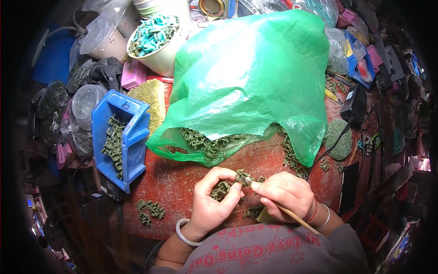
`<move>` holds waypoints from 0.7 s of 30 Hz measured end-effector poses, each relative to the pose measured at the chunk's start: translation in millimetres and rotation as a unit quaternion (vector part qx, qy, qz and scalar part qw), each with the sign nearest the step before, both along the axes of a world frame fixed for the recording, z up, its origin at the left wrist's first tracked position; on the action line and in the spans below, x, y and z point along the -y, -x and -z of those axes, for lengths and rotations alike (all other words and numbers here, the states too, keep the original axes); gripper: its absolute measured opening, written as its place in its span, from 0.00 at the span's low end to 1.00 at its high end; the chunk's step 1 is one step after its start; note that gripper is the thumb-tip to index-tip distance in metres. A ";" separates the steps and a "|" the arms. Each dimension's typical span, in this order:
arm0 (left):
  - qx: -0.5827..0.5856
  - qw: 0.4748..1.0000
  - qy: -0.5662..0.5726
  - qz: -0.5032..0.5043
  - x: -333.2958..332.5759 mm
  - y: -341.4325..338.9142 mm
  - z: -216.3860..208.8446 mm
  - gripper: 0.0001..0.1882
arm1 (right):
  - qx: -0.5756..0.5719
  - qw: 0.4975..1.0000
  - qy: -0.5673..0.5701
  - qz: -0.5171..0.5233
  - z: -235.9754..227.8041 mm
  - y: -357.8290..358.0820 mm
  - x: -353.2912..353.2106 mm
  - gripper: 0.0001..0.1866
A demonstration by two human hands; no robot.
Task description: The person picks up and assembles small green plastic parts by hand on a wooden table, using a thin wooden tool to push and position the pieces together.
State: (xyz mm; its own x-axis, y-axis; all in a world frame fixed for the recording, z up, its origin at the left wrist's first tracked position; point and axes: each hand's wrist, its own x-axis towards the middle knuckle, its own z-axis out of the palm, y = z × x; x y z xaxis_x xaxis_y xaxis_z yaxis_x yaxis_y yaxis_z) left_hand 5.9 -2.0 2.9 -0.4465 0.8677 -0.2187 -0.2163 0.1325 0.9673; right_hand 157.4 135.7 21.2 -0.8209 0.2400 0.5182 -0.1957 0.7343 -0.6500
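Note:
My left hand (pixel 212 196) pinches a small dark-green shaped piece (pixel 242 176) between thumb and forefinger, near the table's front edge. My right hand (pixel 287 194) grips a thin tool with a pale wooden handle (pixel 295 217), like a slim brush or pick. Its tip meets the green piece or lies right beside it; the tip's shape is too small to make out. More such green pieces (pixel 220 191) lie under and behind my left hand. A green plastic bag (pixel 255 77) spreads beyond both hands, with a heap of green pieces (pixel 205 142) at its open mouth.
At left stands a blue bin (pixel 135 137) holding green pieces, with a loose pile (pixel 149 211) nearer me. A white bucket (pixel 159 64) of turquoise and green pieces stands behind. A yellow sponge (pixel 153 102), a round green pad (pixel 338 139) and a black adapter (pixel 353 104) flank the bag.

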 end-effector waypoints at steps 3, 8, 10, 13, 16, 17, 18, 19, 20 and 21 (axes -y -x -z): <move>0.005 1.000 0.006 -0.001 -0.5 -0.1 0.3 0.06 | 0.006 1.000 -0.002 -0.008 0.9 1.2 0.2 0.15; 0.127 0.992 0.001 -0.020 0.4 0.3 0.3 0.07 | -0.014 0.997 0.073 -0.004 -0.8 -4.2 -5.4 0.13; 0.150 0.987 -0.043 -0.025 1.8 3.8 4.4 0.08 | 0.006 0.964 0.254 0.073 -3.9 -11.3 -1.3 0.11; 0.251 0.960 -0.125 -0.004 0.7 10.3 5.8 0.12 | 0.128 0.981 0.126 0.069 -2.8 -8.0 -21.7 0.13; 0.304 0.940 -0.154 -0.014 -4.5 8.4 -4.5 0.13 | 0.234 0.972 0.025 0.008 -5.6 -7.4 -16.3 0.20; 0.322 0.934 -0.152 -0.011 -5.8 9.1 -6.6 0.14 | 0.253 0.967 0.016 -0.007 -1.6 -8.1 -13.3 0.22; 0.323 0.934 -0.152 -0.010 -5.6 10.6 -3.9 0.14 | 0.253 0.967 0.016 -0.006 -0.9 -9.2 -12.3 0.22; 0.332 0.931 -0.154 0.014 -3.9 13.1 1.0 0.12 | 0.262 0.965 0.020 -0.016 -1.0 -9.5 -11.5 0.21; 0.341 0.926 -0.156 0.038 -2.9 14.7 4.7 0.11 | 0.270 0.962 0.023 -0.026 -0.7 -9.8 -10.7 0.21; 0.306 0.941 -0.131 0.054 -3.6 15.6 6.0 0.08 | 0.256 0.966 0.031 -0.023 1.3 -10.8 -9.9 0.20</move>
State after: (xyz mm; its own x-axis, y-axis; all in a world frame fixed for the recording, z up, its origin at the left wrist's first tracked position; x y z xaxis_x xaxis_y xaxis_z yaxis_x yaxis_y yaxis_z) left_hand -9.6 1.6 -3.1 -0.2119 0.9610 -0.1777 -0.7431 -0.0403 0.6679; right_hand 168.2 145.5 19.9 -0.9763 0.2147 0.0273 0.1315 0.6887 -0.7130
